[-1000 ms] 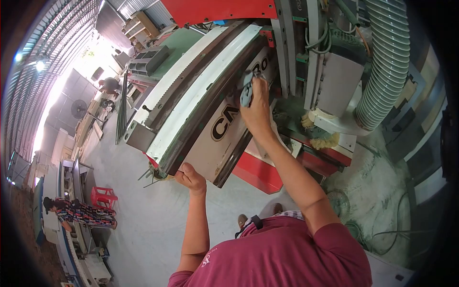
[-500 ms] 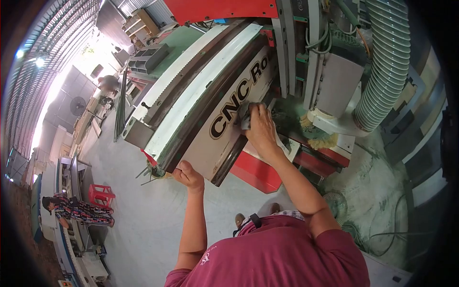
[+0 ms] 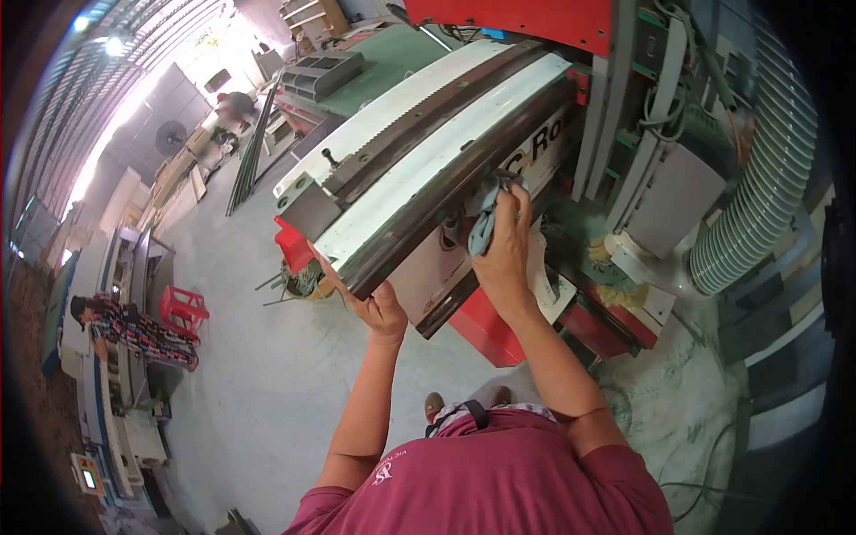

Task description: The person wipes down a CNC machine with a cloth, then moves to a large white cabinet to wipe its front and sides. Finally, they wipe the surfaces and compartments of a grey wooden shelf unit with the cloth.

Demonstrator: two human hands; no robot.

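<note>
In front of me stretches the CNC machine's long beam (image 3: 406, 227), with a white top, dark rails and large black lettering on its side. My right hand (image 3: 506, 254) is closed round a crumpled grey-blue cloth (image 3: 482, 230), held against the lettered side below the upper dark rail. Part of the lettering is hidden behind the hand and cloth. At the beam's near left end, my left hand (image 3: 382, 312) grips the edge, its thumb on the front side and its fingers along the end face.
A ribbed grey hose (image 3: 762, 178) hangs at the right beside a grey machine housing (image 3: 673, 183). Below the beam is a red base panel (image 3: 489, 328). Across the floor at left, a person (image 3: 134, 330) leans over a long machine near a red stool (image 3: 184, 308).
My right hand and the cloth have moved up toward the upper rail. My left hand stays at the beam's end, its fingers now reaching along the end face. The view has shifted.
</note>
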